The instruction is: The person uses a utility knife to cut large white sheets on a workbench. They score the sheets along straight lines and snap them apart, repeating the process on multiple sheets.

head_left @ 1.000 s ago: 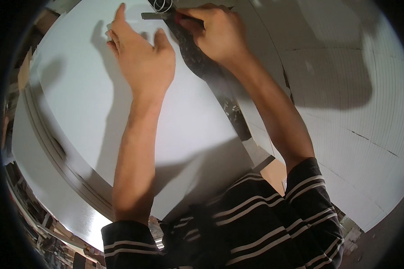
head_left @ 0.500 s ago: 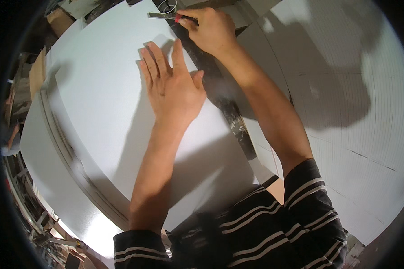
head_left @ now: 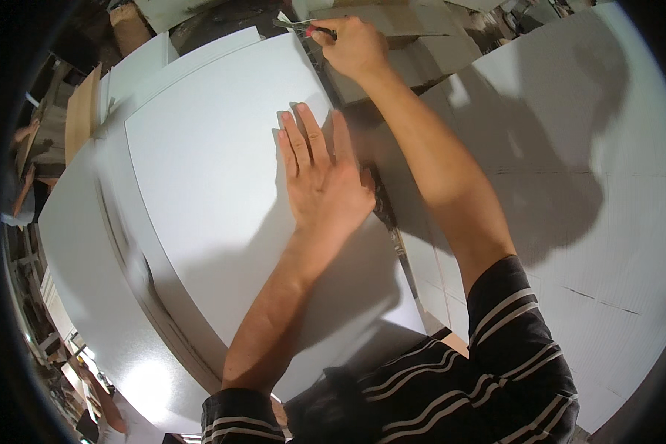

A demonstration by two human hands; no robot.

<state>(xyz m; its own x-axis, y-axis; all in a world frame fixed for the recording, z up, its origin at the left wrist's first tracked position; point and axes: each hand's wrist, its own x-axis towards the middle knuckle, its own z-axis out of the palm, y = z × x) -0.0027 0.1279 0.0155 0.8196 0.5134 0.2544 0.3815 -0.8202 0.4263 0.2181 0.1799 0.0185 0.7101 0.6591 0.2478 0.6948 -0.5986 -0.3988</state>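
Currently, left hand (head_left: 325, 174): fingers spread, palm down on white panel (head_left: 207, 163), near its right edge.
Right hand (head_left: 355, 46): gripping bladed tool (head_left: 310, 31).
Tool position: just beside the panel's far right corner.
Ridged sheet (head_left: 562, 200): right of the panel.

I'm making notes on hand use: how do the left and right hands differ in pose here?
The left hand looks flat, fingers extended over the white panel; the right hand is curled.
The left hand holds nothing, while the right hand grips a tool.
The right hand is farther from the body than the left hand.
Both are bare.
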